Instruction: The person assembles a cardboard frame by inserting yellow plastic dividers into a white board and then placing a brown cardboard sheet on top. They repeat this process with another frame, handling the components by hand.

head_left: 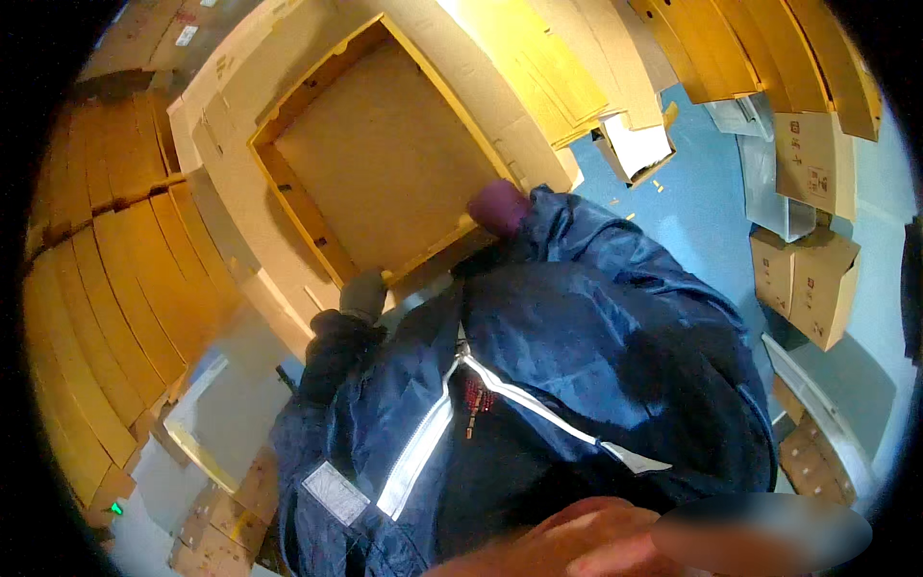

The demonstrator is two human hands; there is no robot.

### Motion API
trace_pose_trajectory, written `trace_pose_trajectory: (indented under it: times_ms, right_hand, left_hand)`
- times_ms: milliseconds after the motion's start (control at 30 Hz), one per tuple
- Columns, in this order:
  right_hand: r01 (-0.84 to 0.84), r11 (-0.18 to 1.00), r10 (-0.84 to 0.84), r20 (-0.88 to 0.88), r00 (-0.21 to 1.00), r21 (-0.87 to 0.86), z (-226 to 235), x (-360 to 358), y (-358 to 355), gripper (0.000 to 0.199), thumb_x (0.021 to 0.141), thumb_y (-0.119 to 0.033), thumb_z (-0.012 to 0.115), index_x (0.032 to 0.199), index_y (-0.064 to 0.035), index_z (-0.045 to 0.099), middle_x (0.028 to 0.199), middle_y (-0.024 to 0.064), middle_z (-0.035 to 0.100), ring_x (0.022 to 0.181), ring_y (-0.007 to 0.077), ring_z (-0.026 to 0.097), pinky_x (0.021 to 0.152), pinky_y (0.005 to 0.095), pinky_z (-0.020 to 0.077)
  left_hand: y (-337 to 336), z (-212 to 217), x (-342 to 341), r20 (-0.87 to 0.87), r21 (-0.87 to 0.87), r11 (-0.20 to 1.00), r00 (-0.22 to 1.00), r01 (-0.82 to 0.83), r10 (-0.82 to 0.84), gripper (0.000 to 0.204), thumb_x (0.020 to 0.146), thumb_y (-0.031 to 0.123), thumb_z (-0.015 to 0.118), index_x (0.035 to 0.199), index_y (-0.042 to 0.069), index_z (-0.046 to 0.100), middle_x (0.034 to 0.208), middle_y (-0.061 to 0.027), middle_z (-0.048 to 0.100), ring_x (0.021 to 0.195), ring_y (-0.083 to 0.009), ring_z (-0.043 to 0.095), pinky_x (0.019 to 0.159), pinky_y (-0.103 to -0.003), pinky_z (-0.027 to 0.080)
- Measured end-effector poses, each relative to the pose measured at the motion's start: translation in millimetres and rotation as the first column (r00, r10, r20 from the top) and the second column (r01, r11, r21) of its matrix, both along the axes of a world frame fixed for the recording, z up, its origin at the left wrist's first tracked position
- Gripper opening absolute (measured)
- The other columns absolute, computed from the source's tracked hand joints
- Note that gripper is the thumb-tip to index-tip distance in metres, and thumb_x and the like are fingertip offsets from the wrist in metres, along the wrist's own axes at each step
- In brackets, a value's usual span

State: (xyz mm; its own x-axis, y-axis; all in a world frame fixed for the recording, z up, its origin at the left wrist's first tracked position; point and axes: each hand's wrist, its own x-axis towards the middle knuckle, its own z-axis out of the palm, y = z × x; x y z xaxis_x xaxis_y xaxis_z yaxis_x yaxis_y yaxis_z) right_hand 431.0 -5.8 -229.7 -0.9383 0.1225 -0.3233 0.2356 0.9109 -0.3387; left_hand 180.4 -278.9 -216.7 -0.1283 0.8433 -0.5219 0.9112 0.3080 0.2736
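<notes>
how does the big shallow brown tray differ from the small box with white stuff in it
The large, shallow brown cardboard tray shows a bare base; the small brown cardboard box holds something white. The tray looks larger than the box. The purple-gloved right hand touches the tray, not the box. Both are open-topped.

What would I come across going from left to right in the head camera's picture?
Row of brown cardboard → left hand in a dark glove → right hand in a purple glove → small box showing white inside → upper brown carton.
</notes>
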Motion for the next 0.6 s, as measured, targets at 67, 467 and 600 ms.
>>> trace_pose_trajectory:
  times_ms: [67,467,600]
  right_hand:
    - [0.064,0.998,-0.065,0.055,0.996,0.020,-2.9,2.1,-8.7,0.013,0.077,-0.014,0.063,0.080,-0.0072,0.073,0.080,0.0157,0.070,0.075,0.0354,0.071,0.061,0.0468,0.0564]
    - [0.141,0.981,-0.173,-0.280,0.944,-0.134,27.3,18.5,-8.0,0.034,0.079,-0.016,0.064,0.112,-0.0081,0.066,0.106,0.0165,0.066,0.097,0.0343,0.067,0.078,0.0447,0.0565]
    - [0.253,0.812,-0.516,-0.443,0.733,-0.526,98.1,40.2,9.7,0.050,0.087,-0.016,0.065,0.134,-0.0103,0.052,0.128,0.0147,0.057,0.117,0.0346,0.057,0.100,0.0413,0.0485]
  left_hand:
    - [12.5,-10.4,-0.5,0.030,-0.012,1.000,0.999,0.022,-0.022,0.022,0.090,0.019,0.055,0.105,0.010,0.068,0.093,-0.0166,0.071,0.084,-0.0379,0.068,0.072,-0.050,0.054]
    - [-9.3,-70.6,-20.9,0.317,-0.036,0.999,0.948,-0.021,0.031,0.033,0.092,0.025,0.054,0.123,0.018,0.064,0.117,-0.0167,0.066,0.103,-0.0374,0.065,0.087,-0.048,0.052]
    - [4.6,-4.8,15.4,0.279,-0.199,0.818,0.769,-0.540,0.575,0.051,0.088,0.038,0.061,0.128,0.006,0.057,0.121,-0.0216,0.064,0.107,-0.0390,0.062,0.089,-0.046,0.050]
